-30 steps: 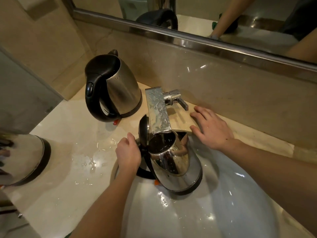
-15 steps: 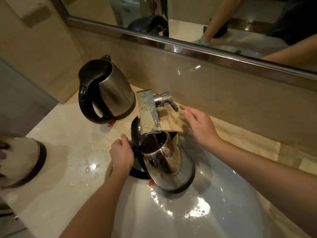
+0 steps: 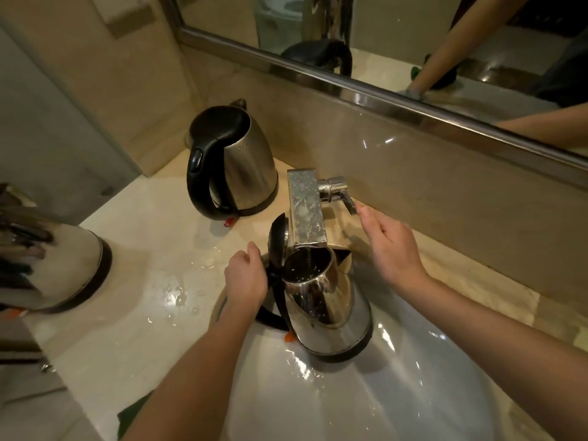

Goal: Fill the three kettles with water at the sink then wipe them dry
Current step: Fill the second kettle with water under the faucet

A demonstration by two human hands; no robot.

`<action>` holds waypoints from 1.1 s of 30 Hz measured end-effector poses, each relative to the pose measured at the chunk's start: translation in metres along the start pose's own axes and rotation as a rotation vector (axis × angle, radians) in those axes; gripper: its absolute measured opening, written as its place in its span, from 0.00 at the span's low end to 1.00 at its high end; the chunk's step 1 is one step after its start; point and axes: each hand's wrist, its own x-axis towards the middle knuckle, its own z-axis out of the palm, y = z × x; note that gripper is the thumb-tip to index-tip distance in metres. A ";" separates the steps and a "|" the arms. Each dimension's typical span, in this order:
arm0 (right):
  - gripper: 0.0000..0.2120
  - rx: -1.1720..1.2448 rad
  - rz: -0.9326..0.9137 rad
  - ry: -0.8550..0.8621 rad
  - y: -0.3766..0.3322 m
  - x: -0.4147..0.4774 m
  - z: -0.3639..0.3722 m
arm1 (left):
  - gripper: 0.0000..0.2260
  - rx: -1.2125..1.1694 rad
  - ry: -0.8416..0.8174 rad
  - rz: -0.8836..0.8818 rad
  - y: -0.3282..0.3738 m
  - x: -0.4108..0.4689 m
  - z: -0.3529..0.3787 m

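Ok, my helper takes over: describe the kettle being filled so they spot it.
Find the white oval sink basin. Under its square chrome tap is a shiny steel kettle, black handle gripped by the left hand. It alone stands in the basin, lid open.

Silver kettles point(image 3: 324, 313) with black handles; white sink point(image 3: 413, 393).

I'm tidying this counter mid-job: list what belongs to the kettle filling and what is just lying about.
In the job: kettle in the sink, left hand gripping it; tap; lever, right hand at it; closed kettle at the back; kettle at the left edge; sink.
Lying about: mirror; puddle on the counter.
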 end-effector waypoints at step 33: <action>0.22 0.496 0.630 0.272 -0.004 -0.062 0.067 | 0.18 -0.233 -0.359 -0.183 -0.013 -0.033 -0.032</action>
